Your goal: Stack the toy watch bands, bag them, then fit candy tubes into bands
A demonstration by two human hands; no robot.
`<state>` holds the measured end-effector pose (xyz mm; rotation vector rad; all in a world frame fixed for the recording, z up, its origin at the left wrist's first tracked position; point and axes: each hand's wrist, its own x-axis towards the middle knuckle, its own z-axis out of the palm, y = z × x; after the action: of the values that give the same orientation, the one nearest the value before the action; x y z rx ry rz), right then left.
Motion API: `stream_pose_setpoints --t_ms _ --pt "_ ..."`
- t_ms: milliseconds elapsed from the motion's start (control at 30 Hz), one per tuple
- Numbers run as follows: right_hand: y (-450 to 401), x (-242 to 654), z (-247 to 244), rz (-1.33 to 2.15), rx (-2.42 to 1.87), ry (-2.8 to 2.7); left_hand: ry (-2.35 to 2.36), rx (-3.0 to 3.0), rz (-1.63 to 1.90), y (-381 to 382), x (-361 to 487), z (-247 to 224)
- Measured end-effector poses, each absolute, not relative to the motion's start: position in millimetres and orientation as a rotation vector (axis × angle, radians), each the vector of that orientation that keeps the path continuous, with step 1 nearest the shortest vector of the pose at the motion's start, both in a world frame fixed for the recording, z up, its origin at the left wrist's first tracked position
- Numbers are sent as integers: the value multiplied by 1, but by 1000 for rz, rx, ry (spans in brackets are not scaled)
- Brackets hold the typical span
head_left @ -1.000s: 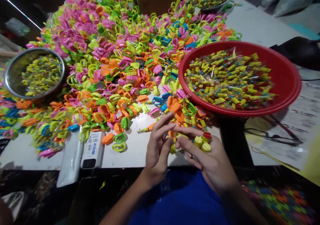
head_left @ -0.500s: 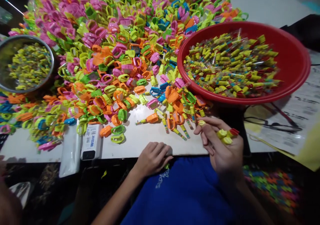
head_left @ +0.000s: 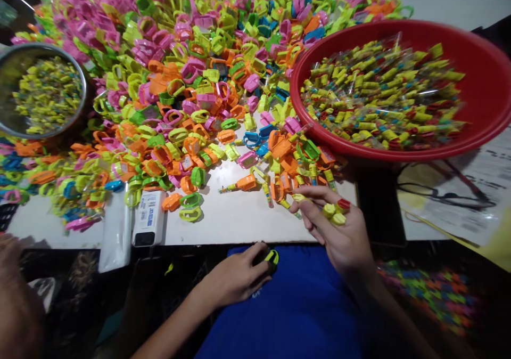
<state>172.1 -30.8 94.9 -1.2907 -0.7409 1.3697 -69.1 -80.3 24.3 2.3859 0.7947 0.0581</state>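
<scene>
My left hand (head_left: 241,275) is at the table's front edge, over my blue-clad lap, its fingers closed on a yellow-green toy watch (head_left: 272,256). Only the end of that watch shows past my fingertips. My right hand (head_left: 341,234) is above the table's front edge with several small yellow-wrapped tubes (head_left: 338,219) in it, one with a red end. Another tube (head_left: 298,197) is pinched at its fingertips. Just beyond lie orange toy watches (head_left: 283,148) and more tubes. One orange watch (head_left: 246,182) lies with a tube stuck out from its end.
A large heap of coloured toy watches (head_left: 159,87) covers the table's back. A red basin (head_left: 485,82) of wrapped tubes stands right, a metal bowl (head_left: 83,90) of them left. A white box (head_left: 149,218), eyeglasses (head_left: 443,194) and papers (head_left: 499,162) lie about. Another person's arm (head_left: 18,295) shows left.
My left hand has slid off the table edge toward my lap, and the yellow-green watch now shows in it. My right hand has shifted left, still holding the tubes. The view has moved slightly.
</scene>
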Motion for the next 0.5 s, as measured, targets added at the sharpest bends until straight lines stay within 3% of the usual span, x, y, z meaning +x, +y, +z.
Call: stream_pose_setpoints --t_ms 133,367,500 --pt "-30 174 98 1431 -1301 -845 772 2114 159 -77 -67 36" --pt "-35 181 122 1469 -1388 -896 927 2030 919 -41 -40 72" --pt "-37 181 132 1544 -1377 -846 1002 2147 1120 -20 -27 92"
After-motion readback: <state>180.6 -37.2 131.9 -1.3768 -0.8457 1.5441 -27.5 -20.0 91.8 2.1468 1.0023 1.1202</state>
